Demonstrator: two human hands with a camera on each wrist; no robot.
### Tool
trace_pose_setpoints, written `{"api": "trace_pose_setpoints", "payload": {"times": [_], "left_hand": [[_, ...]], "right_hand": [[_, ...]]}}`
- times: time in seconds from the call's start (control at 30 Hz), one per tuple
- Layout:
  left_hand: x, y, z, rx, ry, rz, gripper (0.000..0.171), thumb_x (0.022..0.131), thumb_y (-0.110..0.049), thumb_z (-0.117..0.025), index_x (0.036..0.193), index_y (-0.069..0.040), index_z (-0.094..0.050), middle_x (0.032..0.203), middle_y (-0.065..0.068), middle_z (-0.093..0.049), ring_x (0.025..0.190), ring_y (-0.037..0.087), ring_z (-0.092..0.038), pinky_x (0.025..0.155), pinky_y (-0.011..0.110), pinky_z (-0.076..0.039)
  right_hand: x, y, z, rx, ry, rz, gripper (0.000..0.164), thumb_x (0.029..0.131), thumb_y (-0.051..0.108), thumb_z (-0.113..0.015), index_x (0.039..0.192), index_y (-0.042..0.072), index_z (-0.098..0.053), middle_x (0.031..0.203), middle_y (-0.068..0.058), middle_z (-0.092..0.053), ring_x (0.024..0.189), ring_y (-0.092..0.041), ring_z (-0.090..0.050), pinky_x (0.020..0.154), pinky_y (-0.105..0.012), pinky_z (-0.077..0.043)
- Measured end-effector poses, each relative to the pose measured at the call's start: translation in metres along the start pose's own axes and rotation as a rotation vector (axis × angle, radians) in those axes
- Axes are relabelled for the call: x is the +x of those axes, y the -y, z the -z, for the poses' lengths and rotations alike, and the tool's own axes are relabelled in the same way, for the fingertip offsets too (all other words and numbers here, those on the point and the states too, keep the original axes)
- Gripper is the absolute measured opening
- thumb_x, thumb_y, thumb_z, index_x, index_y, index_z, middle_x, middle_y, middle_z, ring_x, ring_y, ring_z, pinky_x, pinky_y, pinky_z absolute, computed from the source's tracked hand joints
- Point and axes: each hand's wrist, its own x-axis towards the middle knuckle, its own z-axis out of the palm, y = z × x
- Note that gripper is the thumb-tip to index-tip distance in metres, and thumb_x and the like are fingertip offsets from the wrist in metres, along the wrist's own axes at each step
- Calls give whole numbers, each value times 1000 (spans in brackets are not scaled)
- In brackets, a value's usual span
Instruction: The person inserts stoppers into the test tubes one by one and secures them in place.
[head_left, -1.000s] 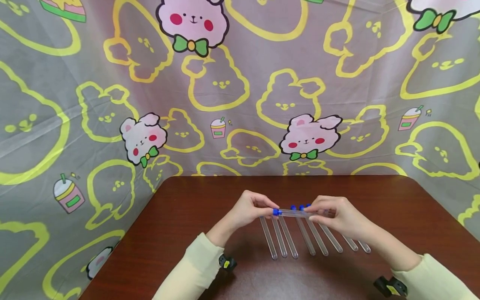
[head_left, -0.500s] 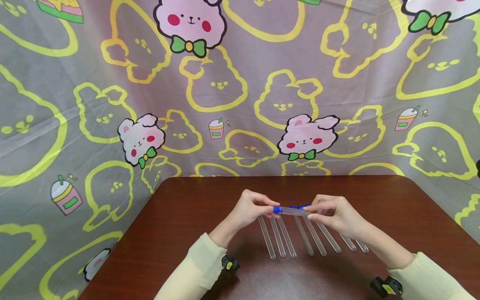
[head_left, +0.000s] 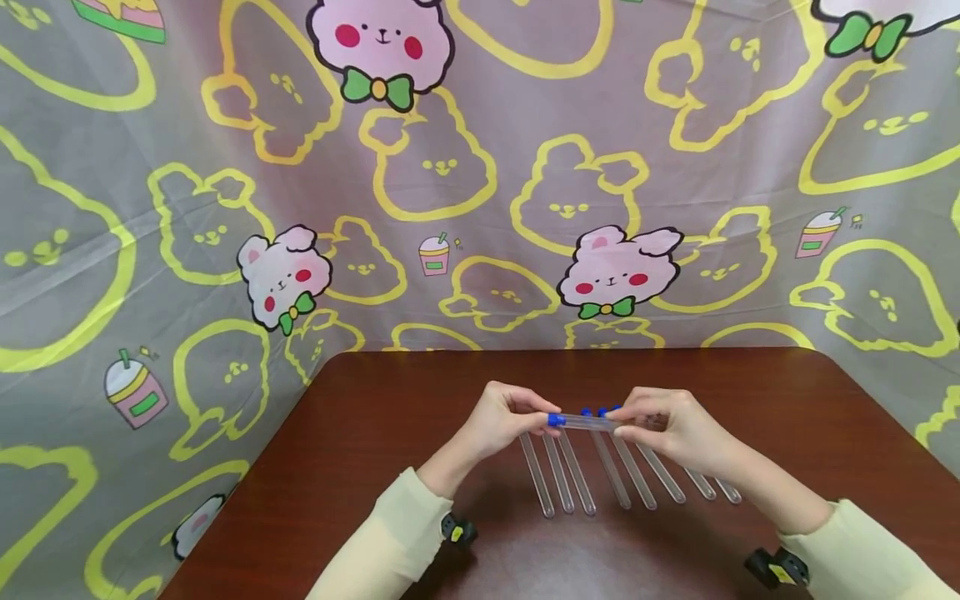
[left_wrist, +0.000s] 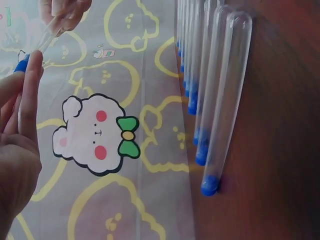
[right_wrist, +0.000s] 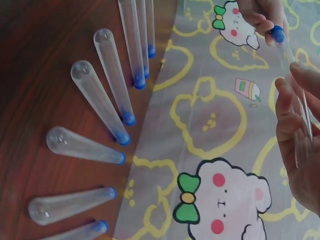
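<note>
A clear test tube (head_left: 588,422) is held up crosswise between both hands, above the table. At its left end, my left hand (head_left: 501,418) pinches the blue cap (head_left: 556,420) between thumb and fingers. My right hand (head_left: 678,427) grips the tube's body, its thumb and fingers on either side, as the right wrist view also shows. The tube's rounded end lies within the right hand. Below, several capped test tubes (left_wrist: 227,100) lie in a spread row, blue caps toward the far side. Some of those caps are hidden behind the hands in the head view.
The dark reddish-brown wooden table (head_left: 390,467) has a rounded far edge. A grey cloth backdrop (head_left: 465,192) with cartoon rabbits hangs behind it and along its sides. Each sleeve carries a small black wrist camera (head_left: 776,568).
The held tube and its cap have shifted up very slightly in the head view. Both hands keep nearly the same place and hold; the tubes on the table have not moved.
</note>
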Motion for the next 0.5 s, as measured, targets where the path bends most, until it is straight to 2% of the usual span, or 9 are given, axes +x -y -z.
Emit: {"api": "trace_pose_setpoints", "payload": {"times": [0.2,0.4,0.5], "left_hand": [[5,-3,8,23,85,57,18,89,5,-65,106,12,-69,89,20,-72,80,27,-72,73,40,-57],[5,-4,10,38,80,67,17,89,8,-64,105,13,-68,88,22,-71,82,40,-70,74,48,-56],[5,-4,9,59,74,69,16,88,9,-64,103,14,-68,87,23,-71,81,41,-69,73,50,-55]], "right_hand": [[3,1,5,-27,41,-48,23,80,0,-77,99,13,-75,80,12,-64,57,-5,-52,47,-22,-44],[4,-1,6,-59,58,-75,21,80,5,-79,97,17,-75,80,15,-64,56,-5,-50,46,-22,-43],[2,-2,6,-96,69,-81,20,79,8,-80,95,19,-75,79,17,-63,56,-5,-49,47,-22,-42]]}}
